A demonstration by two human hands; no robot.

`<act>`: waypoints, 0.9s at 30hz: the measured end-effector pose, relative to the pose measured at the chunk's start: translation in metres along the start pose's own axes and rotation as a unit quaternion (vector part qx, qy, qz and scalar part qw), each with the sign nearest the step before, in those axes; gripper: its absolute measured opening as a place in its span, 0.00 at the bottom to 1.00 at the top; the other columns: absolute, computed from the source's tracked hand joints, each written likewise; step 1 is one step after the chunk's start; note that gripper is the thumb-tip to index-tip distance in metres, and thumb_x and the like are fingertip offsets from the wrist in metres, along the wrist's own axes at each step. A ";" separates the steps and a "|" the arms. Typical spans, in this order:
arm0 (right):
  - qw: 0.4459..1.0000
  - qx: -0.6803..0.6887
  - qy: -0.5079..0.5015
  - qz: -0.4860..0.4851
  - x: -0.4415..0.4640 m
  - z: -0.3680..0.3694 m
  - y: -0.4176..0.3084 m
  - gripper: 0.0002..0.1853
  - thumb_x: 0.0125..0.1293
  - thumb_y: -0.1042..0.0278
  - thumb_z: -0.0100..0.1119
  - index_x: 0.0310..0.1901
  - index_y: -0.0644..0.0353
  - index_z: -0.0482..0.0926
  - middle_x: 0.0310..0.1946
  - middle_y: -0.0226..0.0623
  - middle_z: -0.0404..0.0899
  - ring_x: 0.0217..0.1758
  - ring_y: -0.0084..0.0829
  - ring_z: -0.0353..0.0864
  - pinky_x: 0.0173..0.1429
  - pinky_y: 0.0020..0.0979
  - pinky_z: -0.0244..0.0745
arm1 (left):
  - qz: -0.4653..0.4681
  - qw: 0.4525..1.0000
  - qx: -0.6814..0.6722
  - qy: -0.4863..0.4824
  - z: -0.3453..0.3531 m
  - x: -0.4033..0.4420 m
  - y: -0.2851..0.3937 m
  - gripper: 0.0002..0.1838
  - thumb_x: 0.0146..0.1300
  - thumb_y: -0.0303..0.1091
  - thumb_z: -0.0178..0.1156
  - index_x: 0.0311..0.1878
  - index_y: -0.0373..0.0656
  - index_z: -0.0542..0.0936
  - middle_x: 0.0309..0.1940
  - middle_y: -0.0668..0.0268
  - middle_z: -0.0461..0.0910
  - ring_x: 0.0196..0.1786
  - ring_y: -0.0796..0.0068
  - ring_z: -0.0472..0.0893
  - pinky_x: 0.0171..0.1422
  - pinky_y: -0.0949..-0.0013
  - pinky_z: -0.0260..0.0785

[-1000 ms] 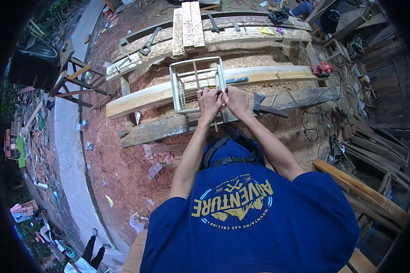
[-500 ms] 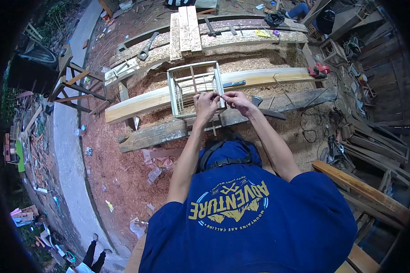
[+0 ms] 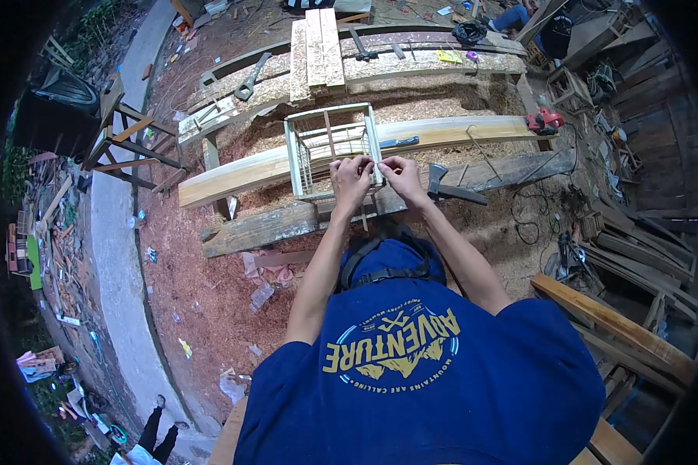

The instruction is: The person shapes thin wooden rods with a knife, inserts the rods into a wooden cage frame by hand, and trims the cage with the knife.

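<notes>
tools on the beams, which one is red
The power tool at the right-hand end of the pale middle beam; the hatchet is dark and the slim tool beside the wire-sided frame is blue.

One rectangular open cage of pale wood and thin wire (image 3: 293, 159) stood at the centre, with two bare hands at its side, one left hand (image 3: 351, 182) and one right hand (image 3: 403, 178). Two long beams ran across the middle, one pale wooden beam (image 3: 236, 179) and one weathered grey wooden beam (image 3: 264, 229). There was one blue-handled knife (image 3: 399, 142), one dark-headed axe (image 3: 437, 181) and one red power tool (image 3: 544, 122) at middle right. Top centre had three pale flat boards (image 3: 316, 54) and one dark hammer (image 3: 363, 54). Two other people showed, one in blue trousers (image 3: 512, 17) at upper right, one in dark trousers (image 3: 164, 445) at lower left.
</notes>
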State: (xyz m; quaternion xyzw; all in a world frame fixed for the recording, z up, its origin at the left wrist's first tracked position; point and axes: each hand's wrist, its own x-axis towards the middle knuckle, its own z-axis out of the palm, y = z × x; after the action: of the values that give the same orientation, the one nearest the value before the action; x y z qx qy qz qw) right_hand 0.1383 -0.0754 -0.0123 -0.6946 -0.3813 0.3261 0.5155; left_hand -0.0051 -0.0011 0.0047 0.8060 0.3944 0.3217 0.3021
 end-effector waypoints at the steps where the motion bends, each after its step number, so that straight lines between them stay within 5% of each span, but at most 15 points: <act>1: 1.000 0.003 0.006 -0.006 -0.001 0.001 0.000 0.09 0.68 0.66 0.66 0.41 0.64 0.86 0.30 0.28 0.84 0.32 0.17 0.76 0.36 0.25 0.73 | 0.001 1.000 0.003 0.002 0.000 0.000 0.000 0.06 0.65 0.39 0.66 0.41 0.51 0.87 0.29 0.67 0.83 0.38 0.69 0.80 0.57 0.62 0.59; 6: 0.992 -0.116 -0.013 -0.045 -0.028 0.013 -0.027 0.09 0.68 0.68 0.63 0.43 0.64 0.85 0.31 0.35 0.85 0.32 0.22 0.80 0.39 0.28 0.77 | -0.031 0.999 -0.009 0.029 0.007 0.007 -0.002 0.09 0.67 0.40 0.63 0.41 0.49 0.87 0.35 0.67 0.87 0.41 0.70 0.82 0.57 0.62 0.59; 11: 0.998 -0.037 0.060 0.002 -0.015 0.014 0.002 0.11 0.67 0.62 0.63 0.43 0.60 0.86 0.30 0.38 0.86 0.31 0.29 0.84 0.39 0.33 0.78 | -0.032 0.999 -0.028 -0.020 -0.002 0.009 0.001 0.08 0.68 0.37 0.61 0.44 0.49 0.86 0.35 0.67 0.88 0.41 0.69 0.83 0.58 0.62 0.58; 21: 0.984 -0.172 0.032 -0.014 -0.013 0.006 -0.011 0.14 0.66 0.57 0.64 0.47 0.56 0.86 0.33 0.41 0.87 0.38 0.39 0.87 0.44 0.38 0.79 | 0.000 1.000 -0.006 -0.010 0.001 0.004 -0.002 0.07 0.68 0.35 0.61 0.45 0.51 0.86 0.34 0.66 0.86 0.40 0.69 0.81 0.57 0.63 0.59; 27: 0.994 -0.090 0.044 0.053 0.000 0.013 -0.006 0.15 0.66 0.55 0.66 0.46 0.56 0.87 0.34 0.39 0.88 0.37 0.37 0.88 0.44 0.38 0.80 | 0.023 1.000 0.007 -0.002 0.004 0.003 -0.008 0.07 0.68 0.37 0.61 0.46 0.50 0.86 0.33 0.66 0.85 0.39 0.68 0.81 0.57 0.62 0.59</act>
State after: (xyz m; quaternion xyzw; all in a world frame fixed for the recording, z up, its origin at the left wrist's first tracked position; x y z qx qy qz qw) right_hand 0.1265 -0.0681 -0.0096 -0.7710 -0.3486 0.2870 0.4491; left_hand -0.0039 0.0045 -0.0029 0.8178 0.3769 0.3241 0.2899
